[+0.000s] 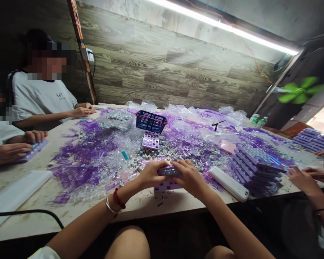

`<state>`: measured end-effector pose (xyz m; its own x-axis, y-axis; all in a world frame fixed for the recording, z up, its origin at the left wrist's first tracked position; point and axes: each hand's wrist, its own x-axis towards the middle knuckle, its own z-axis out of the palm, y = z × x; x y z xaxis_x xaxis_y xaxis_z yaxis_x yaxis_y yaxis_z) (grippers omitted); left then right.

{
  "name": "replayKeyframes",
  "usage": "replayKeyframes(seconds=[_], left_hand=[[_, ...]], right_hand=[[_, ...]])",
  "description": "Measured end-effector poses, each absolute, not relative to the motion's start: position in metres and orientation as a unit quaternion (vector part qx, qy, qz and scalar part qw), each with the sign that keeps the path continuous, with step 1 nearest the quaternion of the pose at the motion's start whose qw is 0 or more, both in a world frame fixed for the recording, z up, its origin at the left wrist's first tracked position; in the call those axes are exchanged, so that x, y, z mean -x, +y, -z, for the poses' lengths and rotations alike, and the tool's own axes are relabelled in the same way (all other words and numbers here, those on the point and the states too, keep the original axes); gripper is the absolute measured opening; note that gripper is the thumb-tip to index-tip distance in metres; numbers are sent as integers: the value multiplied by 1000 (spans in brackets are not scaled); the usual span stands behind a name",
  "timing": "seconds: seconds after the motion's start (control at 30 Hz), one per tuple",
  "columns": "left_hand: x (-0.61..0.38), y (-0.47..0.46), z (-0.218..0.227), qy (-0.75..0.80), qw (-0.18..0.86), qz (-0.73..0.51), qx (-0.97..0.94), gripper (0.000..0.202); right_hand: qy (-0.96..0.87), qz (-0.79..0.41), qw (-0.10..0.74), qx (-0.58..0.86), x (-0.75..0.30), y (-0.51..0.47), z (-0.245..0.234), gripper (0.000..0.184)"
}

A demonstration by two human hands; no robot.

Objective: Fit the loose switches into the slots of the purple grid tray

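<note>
Both my hands grip a small purple plastic tray (169,171) filled with switches, held just above the table's front edge. My left hand (151,174) closes on its left end and my right hand (189,177) closes on its right end. Directly under them a second purple tray (166,186) lies flat on the table (151,205). Behind my hands spreads a heap of loose small grey and white switches (162,153). Another purple grid tray (150,140) leans on that heap.
A dark blue basket (150,122) stands mid-table. Purple plastic scraps (81,158) cover the left. Stacked filled trays (255,165) and a white bar (228,182) lie to the right. Other people's hands work at the left (29,138) and right (302,178). A green fan (299,90) spins.
</note>
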<state>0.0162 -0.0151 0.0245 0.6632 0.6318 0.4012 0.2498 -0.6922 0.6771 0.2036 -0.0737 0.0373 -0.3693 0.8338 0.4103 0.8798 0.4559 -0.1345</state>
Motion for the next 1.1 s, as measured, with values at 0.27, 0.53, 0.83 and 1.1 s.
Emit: replayKeyframes(seconds=[0.27, 0.53, 0.83, 1.1], left_hand=[[-18, -9, -18, 219, 277, -320, -879, 35], [-11, 0, -14, 202, 266, -298, -894, 31], [-10, 2, -13, 188, 273, -294, -897, 32], [-11, 5, -10, 173, 270, -302, -898, 31]], right_hand=[[-814, 41, 223, 535, -209, -76, -34, 42], [-789, 14, 191, 584, -203, -80, -39, 30], [-781, 8, 178, 598, -200, -77, -38, 25], [-784, 6, 162, 599, -202, -71, -38, 21]])
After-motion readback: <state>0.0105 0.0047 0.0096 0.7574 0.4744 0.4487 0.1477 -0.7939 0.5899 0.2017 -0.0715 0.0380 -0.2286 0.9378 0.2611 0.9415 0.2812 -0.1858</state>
